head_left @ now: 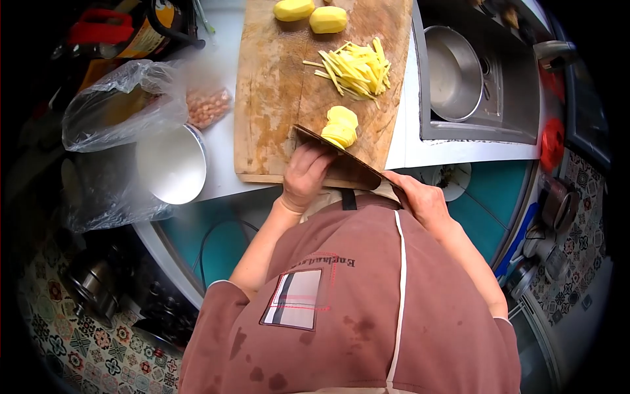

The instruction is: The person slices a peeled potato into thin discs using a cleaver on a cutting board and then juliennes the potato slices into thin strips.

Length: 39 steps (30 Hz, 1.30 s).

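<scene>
A dark, wide-bladed knife (348, 160) stands slanted over the near end of the wooden cutting board (269, 98). My right hand (424, 200) is closed round its handle end at the right. My left hand (306, 172) is at the near side of the blade, fingers bent and their tips partly hidden behind it; whether they hold anything is unclear. Just beyond the blade lies a stack of thin yellow potato slices (342, 125). Farther up the board is a pile of potato strips (357, 69), with two whole peeled potatoes (328, 20) above it.
To the left are a white bowl (172, 164), a clear plastic bag (121, 108) and a bag of reddish nuts or beans (207, 106). At the right, a metal pot (451, 73) sits in the grey sink (482, 133). A plate (455, 182) shows below the counter edge.
</scene>
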Each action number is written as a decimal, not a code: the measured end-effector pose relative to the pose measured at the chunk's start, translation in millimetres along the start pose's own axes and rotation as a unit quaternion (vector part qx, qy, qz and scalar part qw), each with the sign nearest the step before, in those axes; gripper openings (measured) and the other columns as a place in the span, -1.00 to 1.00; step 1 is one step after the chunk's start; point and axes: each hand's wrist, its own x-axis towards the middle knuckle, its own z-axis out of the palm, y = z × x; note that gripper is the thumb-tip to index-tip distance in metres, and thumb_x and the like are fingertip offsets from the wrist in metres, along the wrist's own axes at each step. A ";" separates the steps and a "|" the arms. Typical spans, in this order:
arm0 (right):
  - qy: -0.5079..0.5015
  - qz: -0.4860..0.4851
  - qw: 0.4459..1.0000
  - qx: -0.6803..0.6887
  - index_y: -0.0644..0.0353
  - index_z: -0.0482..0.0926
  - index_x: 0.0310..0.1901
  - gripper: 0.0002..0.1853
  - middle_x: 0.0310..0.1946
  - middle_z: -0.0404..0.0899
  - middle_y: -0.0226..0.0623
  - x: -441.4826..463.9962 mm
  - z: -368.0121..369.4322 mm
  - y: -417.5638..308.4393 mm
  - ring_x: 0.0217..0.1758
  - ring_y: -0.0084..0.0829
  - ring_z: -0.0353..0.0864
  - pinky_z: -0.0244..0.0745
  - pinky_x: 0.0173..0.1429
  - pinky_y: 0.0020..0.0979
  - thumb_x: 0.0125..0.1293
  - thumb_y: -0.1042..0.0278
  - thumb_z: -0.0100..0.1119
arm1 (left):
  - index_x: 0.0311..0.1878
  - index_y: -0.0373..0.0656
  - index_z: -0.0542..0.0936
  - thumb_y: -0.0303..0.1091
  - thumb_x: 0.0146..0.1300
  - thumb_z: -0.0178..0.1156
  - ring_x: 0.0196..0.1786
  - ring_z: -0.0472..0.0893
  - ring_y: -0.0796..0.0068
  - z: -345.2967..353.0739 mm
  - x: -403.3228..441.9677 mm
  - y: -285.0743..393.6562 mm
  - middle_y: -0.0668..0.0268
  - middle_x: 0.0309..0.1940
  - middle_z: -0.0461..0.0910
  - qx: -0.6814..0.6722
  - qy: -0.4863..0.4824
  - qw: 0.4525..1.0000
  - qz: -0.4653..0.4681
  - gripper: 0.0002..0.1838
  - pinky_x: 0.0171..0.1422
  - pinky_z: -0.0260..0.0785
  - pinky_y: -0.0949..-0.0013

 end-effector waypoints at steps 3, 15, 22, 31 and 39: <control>0.003 0.000 1.000 -0.015 0.06 0.54 0.17 -0.58 -0.16 0.68 -0.35 -6.9 -6.7 -3.1 -0.32 -0.25 0.69 0.61 -0.36 -0.36 0.27 0.53 0.20 | -0.12 -0.22 0.66 -0.67 -0.04 0.30 -0.04 0.62 0.07 -0.1 -2.1 -0.5 0.17 -0.15 0.61 0.008 0.005 1.000 0.000 -0.65 0.02 0.54 0.19; -0.043 0.060 0.997 -0.027 0.04 0.54 0.18 -0.54 -0.15 0.69 -0.37 -18.7 -38.6 -23.4 -0.36 -0.25 0.69 0.60 -0.41 -0.36 0.22 0.55 0.23 | -0.14 -0.26 0.64 -0.68 -0.02 0.34 -0.08 0.62 0.09 0.8 6.5 2.5 0.15 -0.13 0.59 -0.015 0.018 1.000 -0.004 -0.68 -0.02 0.54 0.21; 0.003 0.024 0.999 0.037 0.07 0.53 0.17 -0.56 -0.17 0.67 -0.28 3.9 6.3 -7.2 -0.32 -0.19 0.68 0.61 -0.33 -0.32 0.24 0.60 0.19 | -0.16 -0.27 0.65 -0.67 -0.04 0.27 -0.11 0.63 0.11 -6.6 5.9 2.6 0.15 -0.17 0.61 -0.017 -0.006 1.000 -0.010 -0.70 -0.04 0.55 0.22; 0.007 0.019 1.000 -0.011 0.05 0.55 0.15 -0.57 -0.20 0.68 -0.32 0.4 -0.8 -12.8 -0.32 -0.22 0.68 0.61 -0.34 -0.32 0.23 0.58 0.22 | -0.19 -0.27 0.65 -0.63 -0.06 0.22 -0.13 0.64 0.14 -7.8 0.1 -4.8 0.16 -0.19 0.61 0.003 -0.024 0.999 0.025 -0.71 -0.06 0.56 0.25; -0.013 0.042 0.999 -0.023 0.05 0.55 0.15 -0.56 -0.25 0.67 -0.33 -21.9 -36.3 -26.6 -0.36 -0.23 0.67 0.59 -0.37 -0.32 0.22 0.53 0.27 | -0.21 -0.28 0.63 -0.65 -0.09 0.29 -0.13 0.64 0.14 -7.2 5.4 -1.4 0.15 -0.20 0.60 0.001 -0.010 1.000 0.027 -0.72 -0.09 0.55 0.26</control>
